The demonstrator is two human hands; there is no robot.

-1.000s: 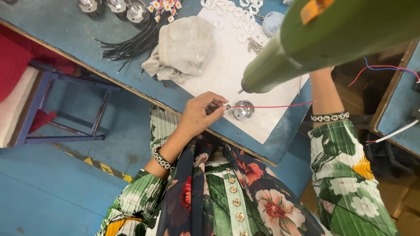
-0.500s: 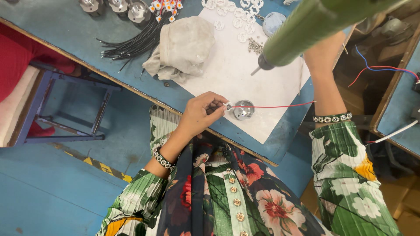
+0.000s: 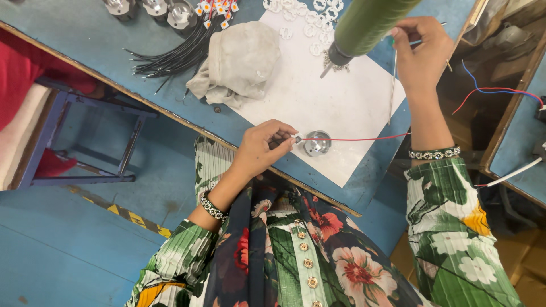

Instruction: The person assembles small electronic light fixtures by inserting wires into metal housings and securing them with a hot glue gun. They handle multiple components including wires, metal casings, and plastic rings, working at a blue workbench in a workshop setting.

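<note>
Head view: thin red wire [image 3: 352, 138], round metal part [image 3: 316, 143].

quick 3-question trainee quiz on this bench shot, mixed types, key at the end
1. True or false: the left hand pinches one end of the red wire.
2. What lies on the white sheet right beside the left hand's fingertips? A) a grey cloth B) a small round metal part C) a bundle of black wires
3. Fill in: the right hand is raised beside a large ____ tool.

Key: 1 true; 2 B, the metal part; 3 green.
</note>
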